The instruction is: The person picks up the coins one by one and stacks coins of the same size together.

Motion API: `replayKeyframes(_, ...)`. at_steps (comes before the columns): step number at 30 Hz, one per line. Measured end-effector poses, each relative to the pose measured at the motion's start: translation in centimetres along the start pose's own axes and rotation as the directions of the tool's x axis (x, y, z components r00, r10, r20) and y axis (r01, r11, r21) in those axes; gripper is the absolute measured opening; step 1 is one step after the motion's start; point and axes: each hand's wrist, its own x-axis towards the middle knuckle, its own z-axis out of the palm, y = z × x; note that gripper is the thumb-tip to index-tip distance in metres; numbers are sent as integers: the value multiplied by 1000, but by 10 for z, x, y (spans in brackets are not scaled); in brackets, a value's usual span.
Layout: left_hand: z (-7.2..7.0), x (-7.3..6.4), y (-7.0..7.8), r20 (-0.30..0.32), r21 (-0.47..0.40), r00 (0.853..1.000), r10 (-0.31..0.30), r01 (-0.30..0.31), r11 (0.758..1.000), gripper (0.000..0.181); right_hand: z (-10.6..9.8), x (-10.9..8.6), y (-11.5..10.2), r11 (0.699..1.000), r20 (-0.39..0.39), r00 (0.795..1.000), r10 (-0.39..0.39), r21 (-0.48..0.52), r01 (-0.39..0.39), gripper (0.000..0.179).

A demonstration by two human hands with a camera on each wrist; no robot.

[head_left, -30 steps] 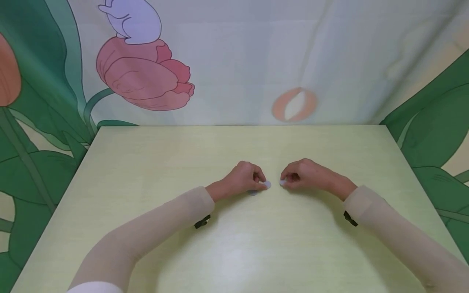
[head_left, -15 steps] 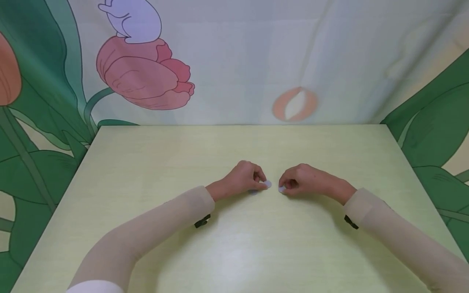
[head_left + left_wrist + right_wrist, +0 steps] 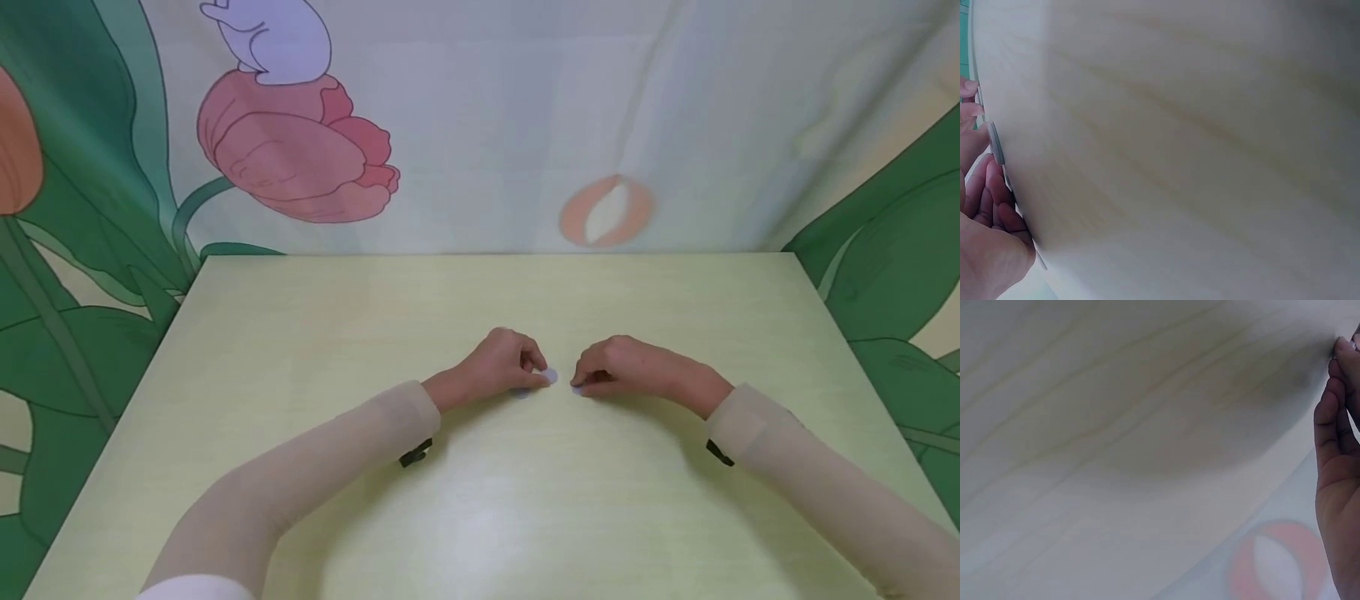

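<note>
My left hand (image 3: 501, 364) pinches a small, flat, pale disc (image 3: 551, 376) between thumb and fingertips, close over the table. In the left wrist view this disc (image 3: 996, 144) shows almost edge-on at the fingertips. A second pale disc (image 3: 520, 392) lies on the table, partly hidden beneath the left hand. Just to the right, my right hand (image 3: 626, 365) holds a third pale disc (image 3: 577, 389) at its fingertips, low at the table surface and mostly covered by the fingers. A short gap separates the two hands. The right wrist view catches the right hand (image 3: 1338, 444) at its edge.
A pale wooden table (image 3: 480, 483) spreads around both hands. Behind its far edge hangs a curtain (image 3: 480, 125) printed with flowers, leaves and a white animal. Dark bands (image 3: 417, 452) show under both sleeve cuffs.
My right hand has come slightly nearer the front with its disc and lowered, its fingers now covering more of the disc. The left hand has stayed nearly still.
</note>
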Motion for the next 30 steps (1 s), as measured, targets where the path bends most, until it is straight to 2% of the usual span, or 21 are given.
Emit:
replayKeyframes(6,0,1,-1,-4,-8,1000,5,-5,1000,13,0,0,-3,1000,4,1000,8,15,-8,9)
replayKeyframes(13,0,1,0,-4,-4,1000,2,-2,1000,14,2,-2,-5,996,-8,996,88,12,-88,14)
replayKeyframes(18,1,1,1,-1,-10,1000,-2,2,1000,14,6,-6,-4,993,-28,993,118,10,-118,18)
replayKeyframes(25,0,1,1,-6,-17,1000,-4,4,1000,14,6,-10,-7,971,-69,970,232,71,-227,17)
replayKeyframes(30,-1,2,2,-3,-21,1000,-11,11,1000,14,9,-8,-6,964,-78,962,262,75,-257,15)
